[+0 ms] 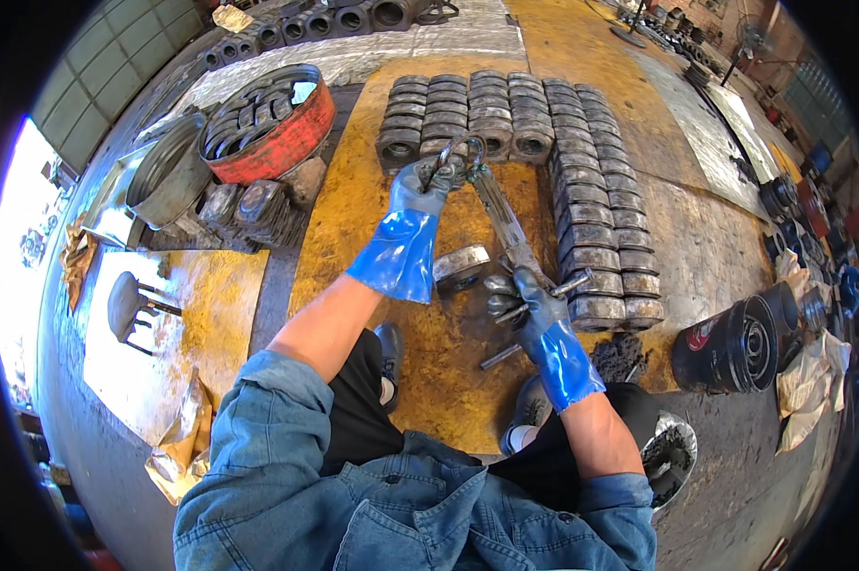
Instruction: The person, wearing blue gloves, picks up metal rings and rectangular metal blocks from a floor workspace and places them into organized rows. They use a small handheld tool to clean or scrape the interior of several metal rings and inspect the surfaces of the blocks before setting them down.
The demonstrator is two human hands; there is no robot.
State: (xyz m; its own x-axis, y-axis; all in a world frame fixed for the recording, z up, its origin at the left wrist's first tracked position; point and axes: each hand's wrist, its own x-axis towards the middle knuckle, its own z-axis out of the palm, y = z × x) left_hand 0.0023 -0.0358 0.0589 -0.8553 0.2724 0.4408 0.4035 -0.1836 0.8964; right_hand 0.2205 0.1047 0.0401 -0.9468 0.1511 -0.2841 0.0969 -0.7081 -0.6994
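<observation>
My left hand (420, 186), in a blue and grey glove, is closed on a thin dark metal ring (473, 143) in front of my chest. The far end of a long, greasy metal tool (502, 217) meets that ring. My right hand (536, 309), gloved the same way, grips the tool's near end, where metal rods stick out crosswise. Below the tool, a single short metal cylinder (461, 264) lies on the yellow floor sheet between my hands. Just beyond stand rows of similar dark metal cylinders (586, 209), some with round holes in their ends.
A red-rimmed drum (286, 147) full of dark parts and a grey tub (167, 171) stand at the left. Also left is a small stool (129, 306). At the right are a black bucket (726, 347) and crumpled paper (810, 385). More cylindrical parts (320, 24) line the far side.
</observation>
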